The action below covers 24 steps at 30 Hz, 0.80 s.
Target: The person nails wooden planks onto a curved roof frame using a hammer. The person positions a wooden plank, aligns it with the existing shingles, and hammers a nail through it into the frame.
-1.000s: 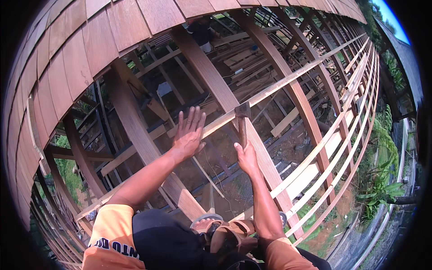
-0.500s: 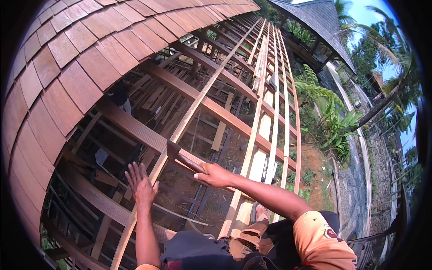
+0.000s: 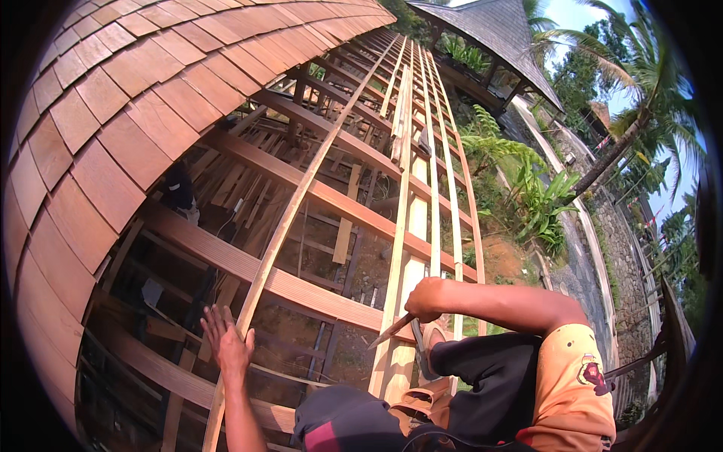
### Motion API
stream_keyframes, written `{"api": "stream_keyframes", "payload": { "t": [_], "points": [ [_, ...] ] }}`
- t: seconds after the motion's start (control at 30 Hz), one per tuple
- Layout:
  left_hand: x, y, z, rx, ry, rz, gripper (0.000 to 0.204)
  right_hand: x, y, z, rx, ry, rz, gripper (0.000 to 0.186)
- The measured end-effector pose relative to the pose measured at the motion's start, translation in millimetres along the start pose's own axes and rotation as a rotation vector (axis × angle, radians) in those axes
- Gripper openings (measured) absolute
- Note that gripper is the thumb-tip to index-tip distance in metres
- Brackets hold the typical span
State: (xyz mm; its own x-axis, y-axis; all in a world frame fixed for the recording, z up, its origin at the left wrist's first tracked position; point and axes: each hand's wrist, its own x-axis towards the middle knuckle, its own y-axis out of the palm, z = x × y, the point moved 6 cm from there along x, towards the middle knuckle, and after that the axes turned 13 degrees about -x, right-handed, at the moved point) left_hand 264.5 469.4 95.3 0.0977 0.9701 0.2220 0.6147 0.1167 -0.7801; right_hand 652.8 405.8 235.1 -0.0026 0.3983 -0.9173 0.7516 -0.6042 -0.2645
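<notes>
The person is sitting on an open roof frame [image 3: 331, 200] of wooden rafters and thin battens, looking along it toward the far end. The left hand [image 3: 226, 343] is resting open, fingers spread, against a long pale batten [image 3: 301, 203] that is running from the near lower edge of the frame up toward its far end; the palm is lying on the batten's left side, close to where it is crossing a broad reddish rafter [image 3: 248, 267]. The right hand [image 3: 425, 299] is closed around the handle of a slim tool [image 3: 392, 331], whose dark, pointed end is slanting down and to the left; what kind of tool it is cannot be told. The tool is hanging just above a pair of wider pale battens [image 3: 410, 218] near the frame's near edge, beside the person's knee, and whether its tip is touching the wood is unclear. The right forearm is reaching in from the right, out of an orange sleeve [image 3: 568, 384]. Reddish wooden shingles [image 3: 113, 113] are covering the left side of the frame, ending in a stepped edge beside the bare rafters. Through the gaps, loose planks and bare earth are showing below. Beyond the frame's right edge, green plants [image 3: 535, 203], palm trees and a dark pavilion roof [image 3: 497, 34] are standing
</notes>
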Motion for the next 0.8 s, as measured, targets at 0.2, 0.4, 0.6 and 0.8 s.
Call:
{"api": "stream_keyframes", "payload": {
  "t": [0.2, 0.4, 0.6, 0.8],
  "points": [
    [13, 3, 6, 0.082, -0.05, 0.054, 0.085, 57, -6, -42, 0.111, 0.023, -0.136, 0.027],
    [9, 13, 23, 0.042, -0.144, 0.106, 0.087, 89, -65, -75, -0.125, 0.075, -0.337, 0.032],
    [-8, 12, 10, 0.111, -0.106, 0.055, 0.082, 154, -80, -70, -0.234, -0.102, -0.422, 0.036],
    [-18, -6, -4, 0.086, -0.03, -0.058, 0.074, 161, -95, -67, -0.276, -0.184, -0.434, 0.037]
  ]
}}
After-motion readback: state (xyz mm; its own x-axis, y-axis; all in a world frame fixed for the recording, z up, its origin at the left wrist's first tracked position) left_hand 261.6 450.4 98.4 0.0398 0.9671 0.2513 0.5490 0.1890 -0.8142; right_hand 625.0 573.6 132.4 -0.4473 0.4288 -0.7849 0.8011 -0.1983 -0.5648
